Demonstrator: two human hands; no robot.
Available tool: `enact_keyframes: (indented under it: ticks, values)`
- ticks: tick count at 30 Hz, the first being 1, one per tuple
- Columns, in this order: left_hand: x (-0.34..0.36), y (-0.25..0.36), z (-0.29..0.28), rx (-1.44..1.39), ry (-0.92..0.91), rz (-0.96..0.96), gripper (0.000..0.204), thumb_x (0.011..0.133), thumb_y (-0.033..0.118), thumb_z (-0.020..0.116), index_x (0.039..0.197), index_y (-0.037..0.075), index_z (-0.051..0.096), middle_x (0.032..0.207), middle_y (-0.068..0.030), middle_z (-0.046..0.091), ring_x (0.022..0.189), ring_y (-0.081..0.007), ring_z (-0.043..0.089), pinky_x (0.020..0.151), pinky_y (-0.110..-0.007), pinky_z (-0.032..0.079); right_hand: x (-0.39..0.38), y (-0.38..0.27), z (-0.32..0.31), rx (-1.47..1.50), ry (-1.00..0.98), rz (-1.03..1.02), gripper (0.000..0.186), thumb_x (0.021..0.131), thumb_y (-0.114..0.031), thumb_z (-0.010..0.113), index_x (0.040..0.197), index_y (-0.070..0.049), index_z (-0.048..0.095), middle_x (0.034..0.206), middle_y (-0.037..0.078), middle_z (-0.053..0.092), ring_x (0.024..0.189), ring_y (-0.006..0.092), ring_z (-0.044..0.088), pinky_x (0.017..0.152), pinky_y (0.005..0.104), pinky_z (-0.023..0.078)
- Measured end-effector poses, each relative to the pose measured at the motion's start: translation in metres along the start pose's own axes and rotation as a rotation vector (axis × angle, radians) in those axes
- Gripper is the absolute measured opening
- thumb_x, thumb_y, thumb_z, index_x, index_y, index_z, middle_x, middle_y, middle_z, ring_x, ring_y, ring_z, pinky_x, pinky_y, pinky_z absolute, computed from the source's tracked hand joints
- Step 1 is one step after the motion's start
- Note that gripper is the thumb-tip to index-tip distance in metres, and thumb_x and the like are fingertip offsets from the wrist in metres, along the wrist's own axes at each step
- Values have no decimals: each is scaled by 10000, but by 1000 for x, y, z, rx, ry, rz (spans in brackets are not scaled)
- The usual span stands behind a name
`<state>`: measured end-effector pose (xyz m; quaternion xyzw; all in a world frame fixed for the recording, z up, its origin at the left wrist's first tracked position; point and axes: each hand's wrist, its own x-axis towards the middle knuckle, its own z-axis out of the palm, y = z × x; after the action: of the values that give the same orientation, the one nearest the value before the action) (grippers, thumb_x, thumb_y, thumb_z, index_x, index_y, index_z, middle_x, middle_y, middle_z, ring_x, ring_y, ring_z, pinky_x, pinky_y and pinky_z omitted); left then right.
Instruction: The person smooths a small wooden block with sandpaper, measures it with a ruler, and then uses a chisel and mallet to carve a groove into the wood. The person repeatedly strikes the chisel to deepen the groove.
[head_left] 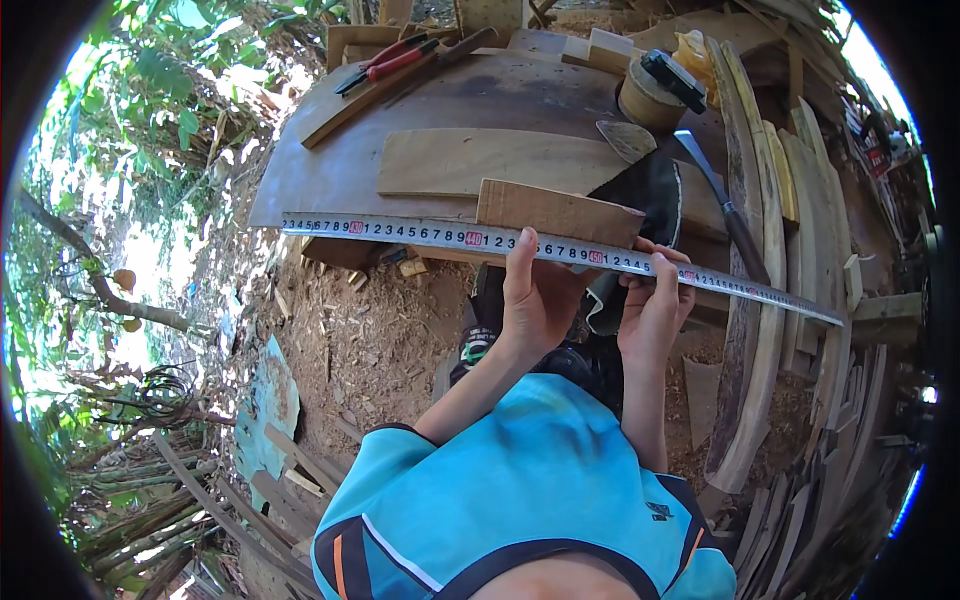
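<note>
One tape [580,254] stretches from 10 to 3 o'clock, marked with black numerals and red blocks; toward its right end the print blurs. Near centre, the left hand [540,300], half curled, grips the tape under its thumb, most other fingers hidden. At that thumb's 1 o'clock, a board [557,211] lies along the tape. Toward 3 o'clock, the right hand [655,300] pinches the tape. At 5 o'clock, the shirt's [520,470] dark emblem [660,512] is unclear.
</note>
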<state>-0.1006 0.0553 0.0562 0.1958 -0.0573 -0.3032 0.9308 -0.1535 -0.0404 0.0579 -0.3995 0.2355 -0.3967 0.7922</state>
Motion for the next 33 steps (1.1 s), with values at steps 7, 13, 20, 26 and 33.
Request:
enact_keyframes:
  ticks: [7, 13, 20, 26, 33]
  values:
    - [-1, 0, -2, 27, 38, -4, 606, 826, 514, 457, 1264, 111, 344, 1222, -93, 456, 1118, -249, 458, 928, -459, 371, 2, 4, -6, 41, -44, 31, 67, 838, -36, 487, 893, -10, 516, 862, 156, 612, 659, 154, 595, 553, 251, 503]
    - [0, -1, -4, 33, 26, 4, 592, 831, 517, 443, 1270, 132, 344, 1235, -81, 450, 1135, -258, 446, 929, -490, 366, 1, 1, -7, 23, -36, 50, 64, 840, -42, 491, 895, -15, 514, 835, 140, 606, 636, 152, 592, 537, 255, 507]
    - [-1, -3, -6, 19, 21, 26, 660, 813, 594, 434, 1269, 125, 350, 1235, -85, 452, 1127, -252, 456, 926, -484, 373, 1, 0, -6, 36, -39, 67, 62, 843, -52, 495, 892, -16, 507, 825, 134, 598, 618, 156, 586, 533, 257, 508]
    - [2, -5, -25, 40, -60, 118, 786, 738, 700, 426, 1235, 93, 383, 1215, -102, 463, 1111, -230, 470, 914, -452, 395, -4, -8, -3, 86, -98, 65, 88, 846, -49, 492, 919, -2, 508, 830, 143, 597, 606, 165, 588, 533, 264, 516]
    - [10, 8, -51, -246, -159, -120, 789, 723, 719, 399, 1128, 43, 439, 1056, -76, 498, 818, -206, 572, 587, -342, 511, 0, -27, 4, -18, -141, -24, 92, 850, -57, 483, 911, 10, 501, 829, 153, 594, 575, 163, 580, 521, 263, 511]
